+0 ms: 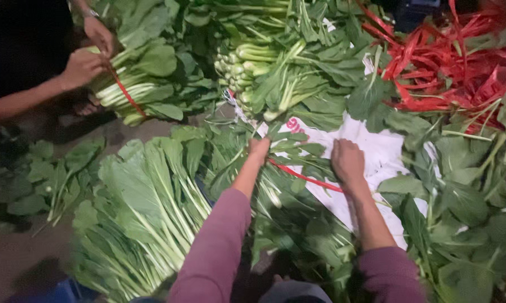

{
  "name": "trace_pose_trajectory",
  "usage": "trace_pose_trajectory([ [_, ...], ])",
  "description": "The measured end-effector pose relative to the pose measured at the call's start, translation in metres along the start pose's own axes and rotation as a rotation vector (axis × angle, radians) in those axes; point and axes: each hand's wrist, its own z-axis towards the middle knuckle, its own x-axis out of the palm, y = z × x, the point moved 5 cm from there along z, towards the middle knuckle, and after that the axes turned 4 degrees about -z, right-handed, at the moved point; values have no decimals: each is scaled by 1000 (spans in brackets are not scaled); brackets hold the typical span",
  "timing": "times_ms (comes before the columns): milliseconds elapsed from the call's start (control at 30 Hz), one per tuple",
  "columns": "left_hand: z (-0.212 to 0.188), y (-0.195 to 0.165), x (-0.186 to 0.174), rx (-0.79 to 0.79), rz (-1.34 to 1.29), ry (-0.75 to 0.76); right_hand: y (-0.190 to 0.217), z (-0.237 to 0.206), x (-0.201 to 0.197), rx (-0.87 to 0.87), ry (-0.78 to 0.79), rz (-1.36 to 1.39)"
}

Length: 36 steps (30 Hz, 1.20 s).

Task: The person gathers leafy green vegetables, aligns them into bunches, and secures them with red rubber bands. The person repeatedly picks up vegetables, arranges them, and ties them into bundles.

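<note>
The left hand (258,150) is curled tight around a bunch of green leafy stalks (289,185) and one end of a thin red plastic strip (304,178). The right hand (347,161) is a closed fist pulling the other end. The bunch lies on a white plastic sheet (376,151). Another person's hands (84,64) tie a second green bunch (135,84) nearby.
</note>
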Motion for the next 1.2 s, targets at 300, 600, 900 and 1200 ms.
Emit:
trace_pose_trajectory([
  [300,-55,37,16,-145,-105,467,32,-13,22,55,166,223],
  [600,-90,50,35,-450,-678,817,84,-65,16,86,273,301],
  [900,-145,29,55,239,-482,361,59,-148,-48,264,315,642],
  [1200,-215,8,175,282,211,829,-87,-132,-140,640,255,382],
])
